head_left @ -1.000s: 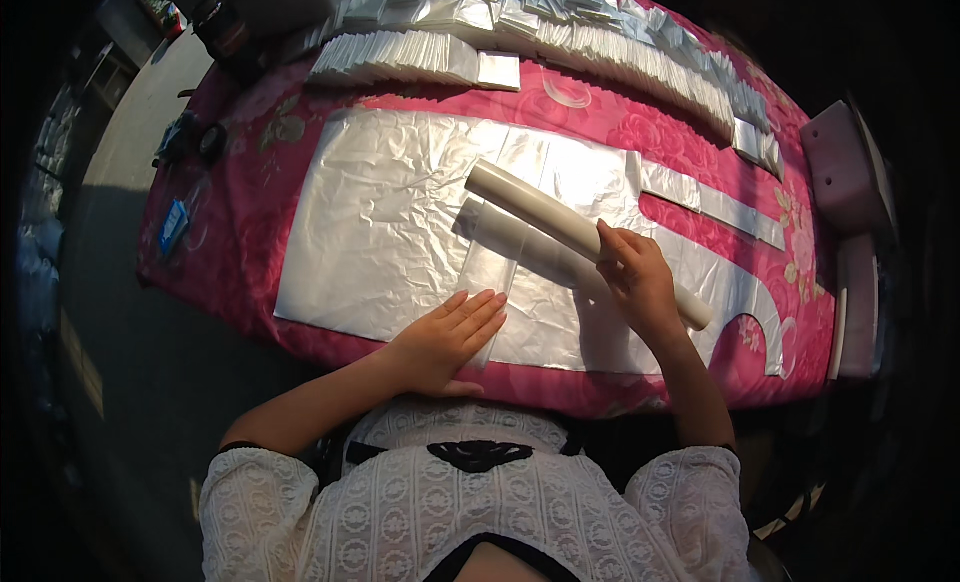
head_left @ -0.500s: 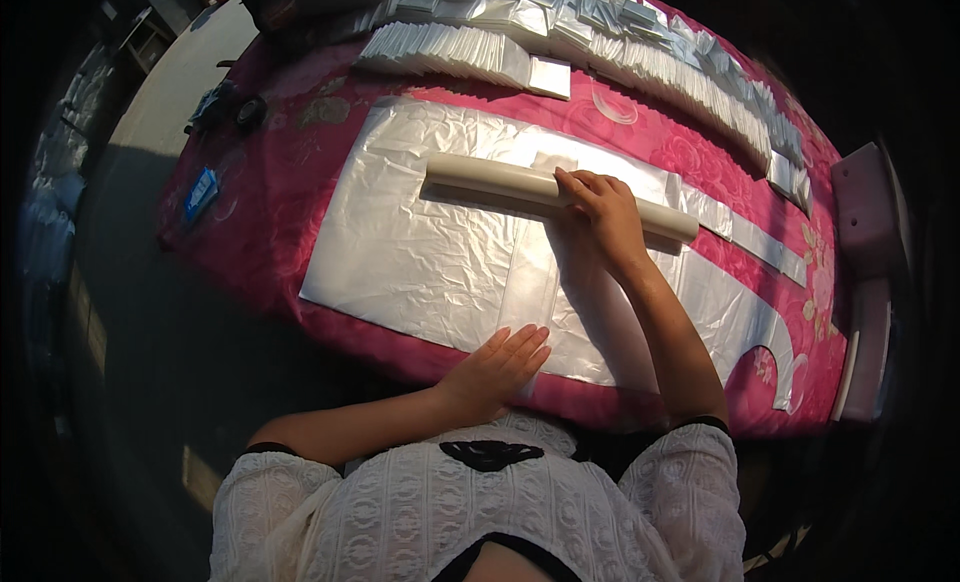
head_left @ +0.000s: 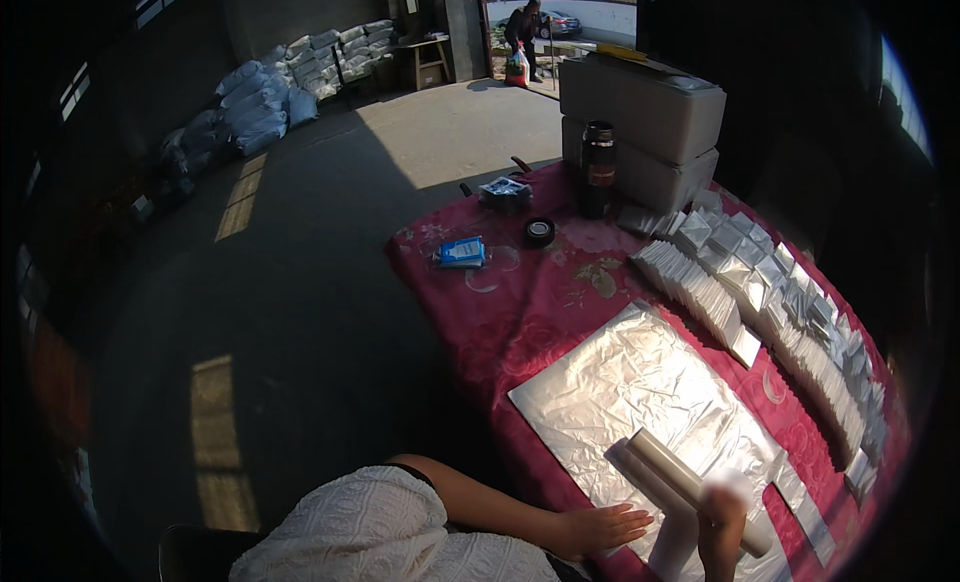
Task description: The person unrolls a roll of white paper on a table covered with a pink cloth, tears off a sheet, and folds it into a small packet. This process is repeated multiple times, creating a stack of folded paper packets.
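Your left hand lies flat, fingers spread and holding nothing, pressed on the near edge of the silver foil sheet that covers the red tablecloth. Just beyond those fingertips lies the pale roll, resting on the foil. Your right hand is blurred; its fingers are on the roll's near end, but you cannot tell how tightly they close. Rows of small foil packets sit well beyond both hands.
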Demonstrator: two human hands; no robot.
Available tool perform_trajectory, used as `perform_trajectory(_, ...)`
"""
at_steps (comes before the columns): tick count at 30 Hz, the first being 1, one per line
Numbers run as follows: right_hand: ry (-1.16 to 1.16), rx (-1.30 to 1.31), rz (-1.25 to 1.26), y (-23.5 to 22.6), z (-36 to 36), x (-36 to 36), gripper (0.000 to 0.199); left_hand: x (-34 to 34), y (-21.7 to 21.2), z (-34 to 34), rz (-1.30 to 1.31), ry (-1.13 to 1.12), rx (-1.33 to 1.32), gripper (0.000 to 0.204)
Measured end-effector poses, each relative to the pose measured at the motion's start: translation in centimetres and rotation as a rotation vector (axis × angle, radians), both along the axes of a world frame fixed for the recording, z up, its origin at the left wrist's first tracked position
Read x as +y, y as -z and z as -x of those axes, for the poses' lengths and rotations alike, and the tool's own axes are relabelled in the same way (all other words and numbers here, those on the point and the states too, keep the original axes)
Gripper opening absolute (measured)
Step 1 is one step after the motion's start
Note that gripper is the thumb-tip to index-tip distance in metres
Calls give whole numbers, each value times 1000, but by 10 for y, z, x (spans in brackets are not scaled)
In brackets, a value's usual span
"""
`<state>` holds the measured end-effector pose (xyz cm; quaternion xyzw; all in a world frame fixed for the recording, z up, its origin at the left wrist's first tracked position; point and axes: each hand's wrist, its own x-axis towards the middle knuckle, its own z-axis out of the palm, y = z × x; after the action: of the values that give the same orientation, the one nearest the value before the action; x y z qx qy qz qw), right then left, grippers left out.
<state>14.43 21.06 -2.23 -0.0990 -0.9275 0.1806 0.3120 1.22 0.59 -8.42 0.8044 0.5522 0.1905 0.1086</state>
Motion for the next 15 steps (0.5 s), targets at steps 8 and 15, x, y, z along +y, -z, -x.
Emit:
perform_trajectory(8, -13, -462, 47, -5, -16, -16, 37, -8, -34, 14, -139, 24, 16, 90)
perform_trajectory(15, 31, -500, 149, -4, -7, -17, 36, -12, -39, 11, -83, 0, 13, 95)
